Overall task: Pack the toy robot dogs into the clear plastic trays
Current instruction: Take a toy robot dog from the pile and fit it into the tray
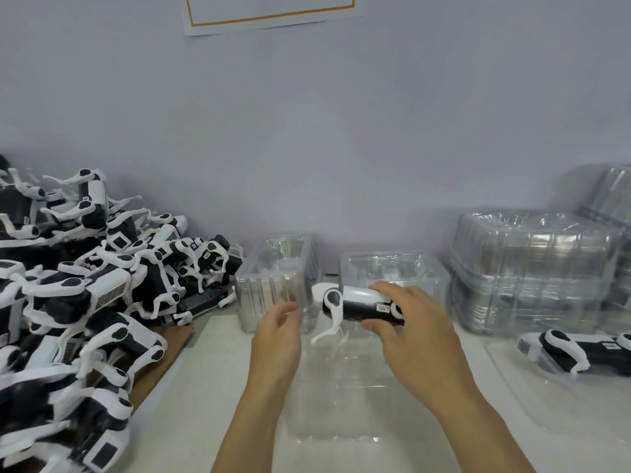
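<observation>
— Two upright clear trays (278, 281) (392, 268) at the back of the desk (218, 380)? Anything in them?
— Looks hollow, ribbed, glossy thin plastic; contents hard to tell through the glare. Flat clear tray (345, 404) lying just below the hands, moulded with shallow pockets.
— And on the right?
— Tall stack of nested clear trays (532, 271) against the wall. Beside it, another open tray (546, 401) with a packed toy dog (577, 353) lying in it, black body, white legs.
— Where's the task's dog?
— Held toy dog (355, 303) in the air above the flat tray, lengthwise, one white leg dangling. Smooth hard plastic, white top, black belly, small label on the side.
— State of the grip?
— Right hand (409, 329) wrapped round the dog's rear half, thumb under, fingers over. Left hand (278, 332) loose, fingers relaxed, holding nothing, just beside the dog's front.
— Left side?
— Heaped pile of dogs (85, 295), tangled legs, partly on brown cardboard (160, 363).
</observation>
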Tool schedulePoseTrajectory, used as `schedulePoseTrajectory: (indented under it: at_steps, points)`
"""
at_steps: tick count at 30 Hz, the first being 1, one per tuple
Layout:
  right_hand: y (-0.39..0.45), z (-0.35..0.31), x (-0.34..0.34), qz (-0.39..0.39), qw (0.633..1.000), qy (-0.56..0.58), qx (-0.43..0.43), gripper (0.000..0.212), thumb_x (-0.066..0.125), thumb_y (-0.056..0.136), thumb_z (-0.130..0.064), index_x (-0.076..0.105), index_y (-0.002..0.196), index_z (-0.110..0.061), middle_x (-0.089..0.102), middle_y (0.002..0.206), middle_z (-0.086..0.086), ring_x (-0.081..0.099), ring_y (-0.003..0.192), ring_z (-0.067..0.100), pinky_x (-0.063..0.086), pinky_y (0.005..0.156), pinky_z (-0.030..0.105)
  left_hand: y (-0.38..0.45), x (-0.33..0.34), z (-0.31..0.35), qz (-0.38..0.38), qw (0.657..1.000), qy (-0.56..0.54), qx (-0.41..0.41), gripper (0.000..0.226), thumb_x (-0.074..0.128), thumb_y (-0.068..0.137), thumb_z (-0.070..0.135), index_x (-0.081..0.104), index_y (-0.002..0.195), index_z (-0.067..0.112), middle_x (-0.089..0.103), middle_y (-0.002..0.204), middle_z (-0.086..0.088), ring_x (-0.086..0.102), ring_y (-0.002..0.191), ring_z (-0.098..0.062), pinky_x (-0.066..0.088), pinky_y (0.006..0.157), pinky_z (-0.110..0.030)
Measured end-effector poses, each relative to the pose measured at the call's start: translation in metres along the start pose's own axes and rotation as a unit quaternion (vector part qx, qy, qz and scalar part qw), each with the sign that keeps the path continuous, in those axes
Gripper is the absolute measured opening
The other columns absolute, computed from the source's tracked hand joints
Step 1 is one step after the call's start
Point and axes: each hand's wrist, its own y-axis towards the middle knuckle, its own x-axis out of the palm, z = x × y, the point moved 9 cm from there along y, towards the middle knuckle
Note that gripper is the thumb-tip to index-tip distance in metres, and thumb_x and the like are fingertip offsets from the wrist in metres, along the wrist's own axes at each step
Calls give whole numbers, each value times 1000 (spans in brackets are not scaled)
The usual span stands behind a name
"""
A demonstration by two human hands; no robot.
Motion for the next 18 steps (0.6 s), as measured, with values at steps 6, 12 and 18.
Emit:
schedulePoseTrajectory:
  at_steps: [6, 12, 18]
  points:
    - [-6, 2, 18, -95, 993, -67, 7, 17, 74, 83, -38, 61, 92, -43, 58, 83, -18, 51, 87, 14, 40, 73, 31, -1, 14, -27, -44, 996, -18, -78, 23, 52, 97, 16, 71, 104, 26, 68, 114, 6, 59, 107, -12, 43, 78, -27]
    - [-8, 6, 23, -109, 986, -125, 21, 30, 69, 87, -38, 63, 116, -45, 49, 98, -18, 38, 99, 14, 31, 86, 31, 1, 11, -34, -27, 994, -24, -101, 21, 53, 95, 16, 72, 102, 22, 69, 113, 1, 62, 106, -17, 48, 87, -33]
    - [-8, 5, 27, -119, 979, -163, 18, 25, 68, 87, -41, 65, 112, -43, 52, 96, -15, 41, 97, 14, 28, 82, 31, 0, 19, -40, -69, 986, 7, -149, 40, 52, 88, 40, 66, 106, 7, 65, 102, -9, 61, 88, -30, 43, 74, -35]
